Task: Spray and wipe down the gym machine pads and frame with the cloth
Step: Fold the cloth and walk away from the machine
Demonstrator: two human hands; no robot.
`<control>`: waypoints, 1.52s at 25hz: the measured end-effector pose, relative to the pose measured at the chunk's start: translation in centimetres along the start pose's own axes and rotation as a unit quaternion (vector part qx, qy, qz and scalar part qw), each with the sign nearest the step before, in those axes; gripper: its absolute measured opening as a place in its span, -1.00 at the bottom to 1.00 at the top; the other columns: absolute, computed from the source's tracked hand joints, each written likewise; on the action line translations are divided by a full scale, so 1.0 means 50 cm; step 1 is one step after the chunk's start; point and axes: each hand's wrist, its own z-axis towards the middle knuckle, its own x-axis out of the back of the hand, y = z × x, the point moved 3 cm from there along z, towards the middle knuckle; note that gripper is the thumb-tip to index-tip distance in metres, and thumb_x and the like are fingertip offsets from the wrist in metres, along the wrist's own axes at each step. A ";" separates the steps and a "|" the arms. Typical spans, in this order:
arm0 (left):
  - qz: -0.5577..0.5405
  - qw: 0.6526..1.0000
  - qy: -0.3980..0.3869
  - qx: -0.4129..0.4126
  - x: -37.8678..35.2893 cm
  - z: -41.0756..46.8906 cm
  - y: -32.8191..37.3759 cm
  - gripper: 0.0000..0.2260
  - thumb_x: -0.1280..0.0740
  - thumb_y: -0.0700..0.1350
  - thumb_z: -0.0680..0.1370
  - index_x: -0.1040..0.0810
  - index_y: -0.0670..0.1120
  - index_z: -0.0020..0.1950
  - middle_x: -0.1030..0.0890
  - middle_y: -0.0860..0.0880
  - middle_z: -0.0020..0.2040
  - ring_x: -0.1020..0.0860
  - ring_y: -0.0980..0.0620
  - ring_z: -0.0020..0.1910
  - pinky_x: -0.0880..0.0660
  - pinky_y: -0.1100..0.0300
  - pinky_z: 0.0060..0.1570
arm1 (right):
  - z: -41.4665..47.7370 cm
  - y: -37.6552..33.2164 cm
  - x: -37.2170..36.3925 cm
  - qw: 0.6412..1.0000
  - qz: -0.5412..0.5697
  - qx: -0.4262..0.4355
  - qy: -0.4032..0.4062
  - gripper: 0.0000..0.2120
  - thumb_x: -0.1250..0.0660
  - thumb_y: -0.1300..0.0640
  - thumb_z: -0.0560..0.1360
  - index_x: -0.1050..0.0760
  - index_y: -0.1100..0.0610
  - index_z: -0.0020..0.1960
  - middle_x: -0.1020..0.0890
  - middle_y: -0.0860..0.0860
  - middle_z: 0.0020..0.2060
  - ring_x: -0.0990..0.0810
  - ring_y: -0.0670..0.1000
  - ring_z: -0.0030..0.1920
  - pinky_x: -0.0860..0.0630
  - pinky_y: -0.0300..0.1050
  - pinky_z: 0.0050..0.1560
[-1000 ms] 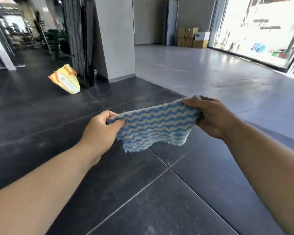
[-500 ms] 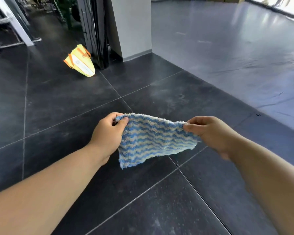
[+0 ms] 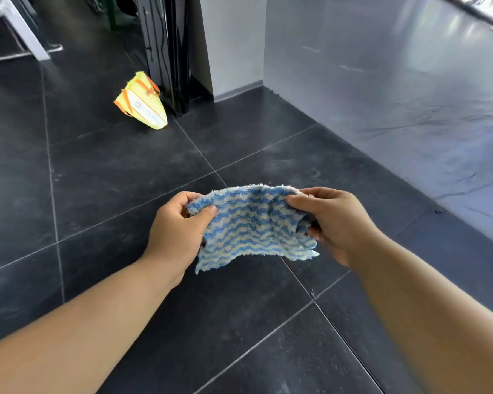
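A fluffy cloth (image 3: 254, 226) with blue and cream wavy stripes hangs in front of me over the dark tiled floor. My left hand (image 3: 177, 231) pinches its upper left corner. My right hand (image 3: 333, 220) grips its right edge, which is bunched and folded under the fingers. The cloth sags slightly between the two hands. No spray bottle is in view. Part of a white metal machine frame (image 3: 26, 32) shows at the far upper left.
A yellow bag (image 3: 143, 103) with orange straps lies on the floor beside a black glossy post (image 3: 165, 52) and a grey pillar (image 3: 234, 44). Lighter grey floor (image 3: 410, 81) stretches to the right.
My view has tipped further down toward the floor. My hands have come closer together, so the cloth is less stretched, and the right hand has gathered its edge.
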 end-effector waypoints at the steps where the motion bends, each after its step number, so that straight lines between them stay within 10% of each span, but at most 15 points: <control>1: -0.001 1.000 -0.010 -0.013 0.014 0.012 0.030 -0.96 -0.37 -0.15 0.53 -0.59 -0.01 -0.08 -0.67 0.02 -0.21 -0.65 0.03 -0.18 -0.58 0.11 -0.16 | -0.003 -0.030 -0.030 1.000 -0.003 -0.005 -0.008 -0.95 -0.47 0.20 0.42 -0.64 0.16 -0.13 -0.64 0.02 -0.34 -0.56 -0.07 -0.42 -0.48 -0.23 -0.41; 8: -0.031 0.985 -0.134 -0.101 0.075 0.056 0.289 -0.78 -0.46 -0.13 0.45 -0.60 0.06 0.06 -0.69 0.09 -0.11 -0.65 0.15 -0.10 -0.57 0.21 -0.05 | -0.065 -0.278 -0.180 0.967 0.163 -0.033 -0.191 -0.74 -0.14 0.12 0.58 -0.59 0.19 0.03 -0.68 0.09 -0.14 -0.64 0.07 -0.10 -0.58 0.02 0.10; 16: -0.033 0.983 -0.165 -0.080 0.091 0.063 0.454 -0.77 -0.23 -0.27 0.58 -0.61 0.02 -0.08 -0.68 0.00 -0.15 -0.64 0.01 -0.11 -0.57 0.06 -0.07 | -0.066 -0.425 -0.105 0.990 -0.037 0.081 -0.112 -0.52 -0.45 0.29 0.39 -0.49 0.01 0.26 -0.62 -0.05 0.10 -0.61 -0.01 0.07 -0.52 -0.15 0.07; 20: -0.084 0.980 -0.179 -0.022 0.098 0.078 0.496 -0.76 -0.14 -0.20 0.60 -0.61 -0.04 -0.02 -0.66 -0.08 -0.09 -0.62 -0.08 -0.04 -0.54 0.01 -0.02 | -0.057 -0.471 -0.114 0.987 -0.004 0.068 -0.144 -0.75 -0.48 0.32 0.36 -0.60 0.21 0.02 -0.71 0.12 -0.10 -0.70 0.13 -0.09 -0.64 -0.01 -0.06; 25: -0.108 0.974 -0.197 0.007 0.161 0.103 0.495 -0.61 -0.44 0.09 0.41 -0.54 -0.04 0.16 -0.67 0.03 -0.07 -0.64 0.08 -0.09 -0.51 0.15 -0.09 | -0.046 -0.501 -0.192 0.979 -0.053 0.064 -0.185 -0.70 -0.54 0.21 0.34 -0.59 0.20 0.05 -0.72 0.10 -0.14 -0.71 0.11 -0.15 -0.65 0.08 -0.07; 29: -0.072 0.990 -0.122 0.004 0.285 0.160 0.456 -0.75 -0.40 -0.29 0.47 -0.57 -0.06 0.11 -0.64 -0.14 0.05 -0.64 -0.07 0.01 -0.58 0.04 0.02 | -0.024 -0.506 -0.336 0.967 -0.055 0.037 -0.244 -0.70 -0.50 0.25 0.39 -0.56 0.21 0.10 -0.71 0.13 -0.07 -0.71 0.12 -0.08 -0.62 0.11 0.02; 38: -0.001 0.999 0.031 0.044 0.880 0.335 0.247 -0.81 -0.40 -0.27 0.48 -0.61 -0.04 0.05 -0.68 -0.07 -0.03 -0.66 -0.05 -0.03 -0.56 -0.07 0.10 | -0.012 -0.448 -1.007 0.923 -0.088 0.011 -0.374 -0.75 -0.34 0.40 0.44 -0.57 0.30 0.11 -0.68 0.19 0.01 -0.68 0.16 0.00 -0.60 0.11 0.06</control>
